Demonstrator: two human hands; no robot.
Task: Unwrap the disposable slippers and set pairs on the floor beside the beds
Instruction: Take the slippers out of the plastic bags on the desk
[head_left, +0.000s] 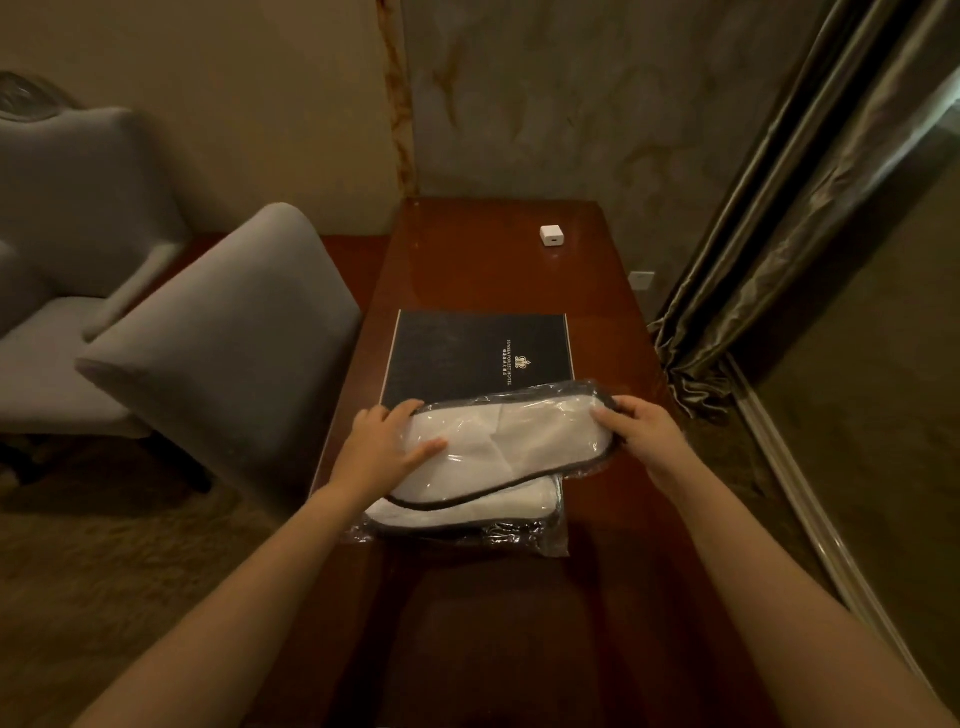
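A wrapped pair of white slippers with dark trim (519, 436), sealed in clear plastic, is held just above the wooden desk (488, 260). My left hand (387, 441) grips its left end, thumb on top of the plastic. My right hand (639, 423) grips its right end. Under it lies a second wrapped pair of slippers (498, 512), flat on the desk near the front edge, partly covered by the held pack.
A black hotel folder (467, 353) lies on the desk behind the slippers. A small white cube (550, 235) sits far back. A grey chair (234, 332) stands left of the desk, an armchair (62, 218) beyond it. Curtains (789, 234) hang on the right.
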